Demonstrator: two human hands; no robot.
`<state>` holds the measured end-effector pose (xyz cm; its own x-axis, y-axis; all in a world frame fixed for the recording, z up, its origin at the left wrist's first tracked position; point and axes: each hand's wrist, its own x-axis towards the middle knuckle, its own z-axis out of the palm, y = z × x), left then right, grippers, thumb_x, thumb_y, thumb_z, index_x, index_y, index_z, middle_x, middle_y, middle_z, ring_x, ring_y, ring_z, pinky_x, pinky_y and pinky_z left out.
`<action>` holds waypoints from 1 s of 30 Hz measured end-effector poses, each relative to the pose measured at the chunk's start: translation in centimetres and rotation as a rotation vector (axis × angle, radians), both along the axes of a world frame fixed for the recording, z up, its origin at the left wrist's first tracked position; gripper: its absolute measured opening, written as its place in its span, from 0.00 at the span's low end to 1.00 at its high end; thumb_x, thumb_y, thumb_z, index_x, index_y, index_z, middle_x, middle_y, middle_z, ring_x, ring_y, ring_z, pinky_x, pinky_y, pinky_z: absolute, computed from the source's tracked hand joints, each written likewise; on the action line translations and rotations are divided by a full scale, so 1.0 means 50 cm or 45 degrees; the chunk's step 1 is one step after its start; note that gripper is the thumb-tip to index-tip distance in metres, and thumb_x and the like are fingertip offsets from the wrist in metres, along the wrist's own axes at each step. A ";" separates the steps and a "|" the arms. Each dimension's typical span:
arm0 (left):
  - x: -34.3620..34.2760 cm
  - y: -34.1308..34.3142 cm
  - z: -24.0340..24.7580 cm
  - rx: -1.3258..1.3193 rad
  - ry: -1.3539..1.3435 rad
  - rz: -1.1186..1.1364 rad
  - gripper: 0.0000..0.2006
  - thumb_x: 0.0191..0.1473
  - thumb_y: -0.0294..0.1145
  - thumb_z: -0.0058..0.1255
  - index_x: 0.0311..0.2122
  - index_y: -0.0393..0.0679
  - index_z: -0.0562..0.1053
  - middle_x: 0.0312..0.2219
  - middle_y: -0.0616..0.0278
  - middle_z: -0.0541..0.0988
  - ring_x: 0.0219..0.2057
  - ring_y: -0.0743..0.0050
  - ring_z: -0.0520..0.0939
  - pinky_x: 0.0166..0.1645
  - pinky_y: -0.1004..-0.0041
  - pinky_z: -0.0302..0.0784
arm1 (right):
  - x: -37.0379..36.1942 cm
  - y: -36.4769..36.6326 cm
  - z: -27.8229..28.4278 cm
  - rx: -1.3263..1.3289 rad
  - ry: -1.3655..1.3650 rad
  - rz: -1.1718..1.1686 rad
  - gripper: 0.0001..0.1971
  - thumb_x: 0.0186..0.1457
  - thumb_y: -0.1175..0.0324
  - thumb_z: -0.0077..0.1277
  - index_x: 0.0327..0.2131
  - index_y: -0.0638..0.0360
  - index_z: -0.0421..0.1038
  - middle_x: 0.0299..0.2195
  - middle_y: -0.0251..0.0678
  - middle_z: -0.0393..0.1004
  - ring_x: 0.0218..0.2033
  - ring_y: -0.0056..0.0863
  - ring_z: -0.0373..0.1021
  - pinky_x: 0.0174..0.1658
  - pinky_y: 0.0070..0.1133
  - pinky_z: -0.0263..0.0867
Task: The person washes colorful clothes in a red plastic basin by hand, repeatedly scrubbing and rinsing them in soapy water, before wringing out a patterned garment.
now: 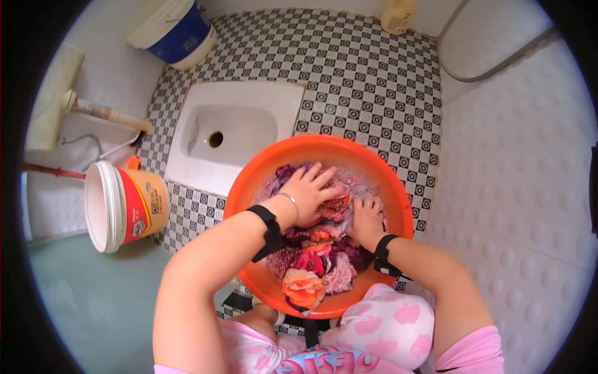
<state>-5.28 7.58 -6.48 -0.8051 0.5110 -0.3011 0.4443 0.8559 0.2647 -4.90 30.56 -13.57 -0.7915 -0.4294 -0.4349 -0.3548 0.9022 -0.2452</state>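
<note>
A wide orange basin point(402, 206) stands on the tiled floor in front of me. In it lies a wet heap of patterned cloth point(321, 258) in purple, pink, red and orange, with suds along the far right side. My left hand point(306, 192) lies on the far part of the heap, palm down with its fingers spread. Against the cloth on the right rests my right hand point(369, 221), its fingers stretched forward and its palm hidden. Neither hand shows cloth gripped in it. Both wrists carry black straps.
A white squat toilet point(243, 93) is set in the floor beyond the basin. An open red and tan bucket point(146, 209) stands at the left; a blue and white bucket point(180, 40) is far left. A pale bottle point(397, 17) and a grey hose point(498, 70) are at the far right.
</note>
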 end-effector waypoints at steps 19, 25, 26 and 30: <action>0.007 -0.137 0.034 -0.807 -0.689 0.295 0.41 0.44 0.61 0.58 0.58 0.43 0.65 0.57 0.48 0.70 0.56 0.44 0.72 0.54 0.52 0.71 | -0.219 -0.135 -0.002 -0.077 -0.269 -0.180 0.50 0.40 0.53 0.64 0.65 0.49 0.48 0.49 0.48 0.72 0.47 0.49 0.72 0.49 0.37 0.70; 0.017 -0.166 0.020 -0.199 -0.435 0.328 0.50 0.38 0.64 0.62 0.67 0.60 0.55 0.67 0.40 0.44 0.64 0.29 0.55 0.60 0.45 0.63 | -0.063 -0.154 0.102 -0.302 -0.242 0.342 0.39 0.45 0.64 0.59 0.63 0.40 0.55 0.36 0.46 0.74 0.38 0.47 0.74 0.39 0.37 0.71; 0.024 -0.160 0.029 -0.279 -0.523 0.215 0.53 0.36 0.64 0.63 0.68 0.65 0.52 0.67 0.38 0.42 0.63 0.24 0.53 0.61 0.45 0.61 | -0.033 -0.133 0.112 -0.296 -0.181 0.394 0.38 0.44 0.66 0.59 0.61 0.40 0.57 0.35 0.46 0.73 0.36 0.47 0.74 0.37 0.37 0.71; 0.091 -0.166 -0.001 -0.295 -0.578 0.022 0.62 0.27 0.62 0.70 0.69 0.75 0.45 0.67 0.33 0.33 0.62 0.13 0.47 0.57 0.39 0.65 | 0.034 -0.094 0.154 -0.256 -0.248 0.591 0.30 0.41 0.69 0.59 0.53 0.46 0.65 0.31 0.44 0.73 0.34 0.44 0.74 0.34 0.36 0.71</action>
